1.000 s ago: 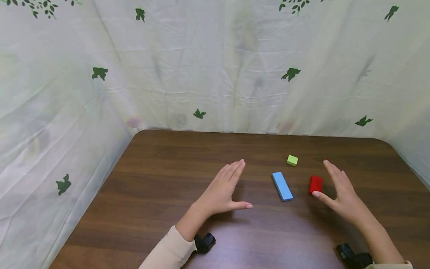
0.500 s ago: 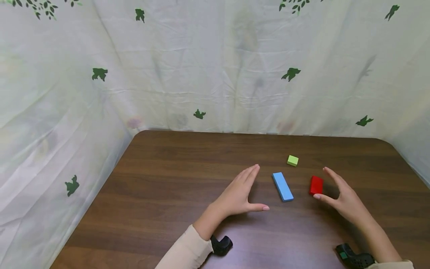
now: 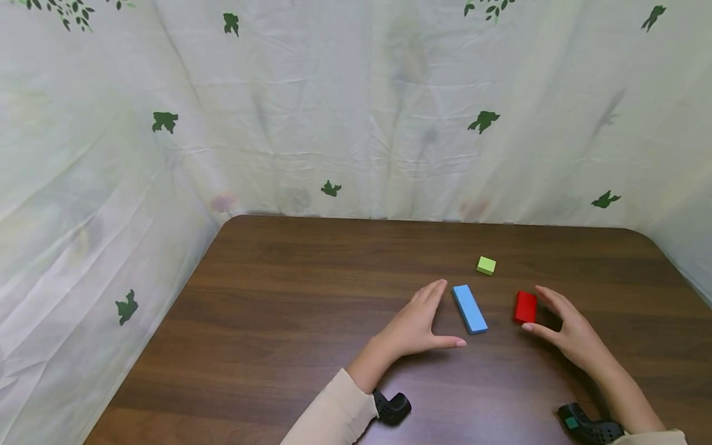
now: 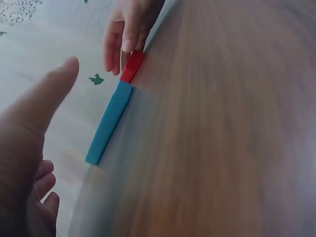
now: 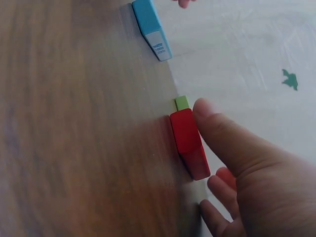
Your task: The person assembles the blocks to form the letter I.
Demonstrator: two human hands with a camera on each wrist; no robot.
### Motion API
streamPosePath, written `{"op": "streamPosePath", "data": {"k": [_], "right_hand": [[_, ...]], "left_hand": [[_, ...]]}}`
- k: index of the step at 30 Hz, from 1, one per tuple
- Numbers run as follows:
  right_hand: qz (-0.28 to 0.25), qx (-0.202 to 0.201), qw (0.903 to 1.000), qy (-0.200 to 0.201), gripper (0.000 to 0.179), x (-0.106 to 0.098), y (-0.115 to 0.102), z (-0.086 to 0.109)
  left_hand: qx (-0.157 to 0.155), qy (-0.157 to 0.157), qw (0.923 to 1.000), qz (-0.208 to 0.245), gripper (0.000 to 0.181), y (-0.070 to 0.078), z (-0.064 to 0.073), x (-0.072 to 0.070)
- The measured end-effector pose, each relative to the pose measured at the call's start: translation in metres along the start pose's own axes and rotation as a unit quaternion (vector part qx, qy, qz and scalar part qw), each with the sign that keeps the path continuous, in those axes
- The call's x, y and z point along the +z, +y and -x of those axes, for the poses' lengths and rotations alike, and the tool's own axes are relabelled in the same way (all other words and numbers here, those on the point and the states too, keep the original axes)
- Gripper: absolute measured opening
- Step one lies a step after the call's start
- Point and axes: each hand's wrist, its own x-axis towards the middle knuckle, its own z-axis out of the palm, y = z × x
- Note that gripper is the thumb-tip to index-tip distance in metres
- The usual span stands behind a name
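White cloth [image 3: 367,93] hangs behind everything, past the far edge of the brown wooden surface [image 3: 289,272], on which the blue block [image 3: 470,309] lies, its far end leaning left. Both hands are spread, each thumb well apart from its fingers, neither gripping anything. The left hand [image 3: 414,324] is just left of the blue block, fingertips level with its far end and thumb by its near end; the right hand [image 3: 573,330] is well to its right, curved about the red block [image 3: 525,307], and I cannot tell whether that thumb touches the red. The step in hand looks like taking hold of these two. For the blue block, the left hand would do best to come in low and square to its slant, thumb and fingers meeting opposite ends together, since one-sided contact would probably swivel it. The red block, shorter and right of the blue, likely needs only a light, even pinch. Smallest is the green block [image 3: 486,266], beyond the blue block's far end and slightly right; fingers should clear it.
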Motion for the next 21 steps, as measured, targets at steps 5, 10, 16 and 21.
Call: {"op": "streamPosePath", "data": {"k": [5,10,16,21], "right_hand": [[0.007,0.017,0.9998,-0.011,0.074,0.0,0.002,0.001],[0.016,0.026,0.9993,-0.02,0.07,-0.001,0.004,0.002],[0.017,0.019,0.9995,-0.019,0.065,0.0,0.005,0.002],[0.016,0.025,0.9993,-0.023,0.065,-0.001,0.004,0.001]], "left_hand": [[-0.013,-0.003,0.9999,0.002,0.102,0.002,-0.008,0.01],[-0.03,-0.006,0.9995,-0.008,0.102,0.004,-0.016,0.018],[-0.044,-0.01,0.9987,-0.026,0.1,0.005,-0.023,0.025],[-0.049,-0.004,0.9975,-0.051,0.098,0.006,-0.029,0.029]]}}
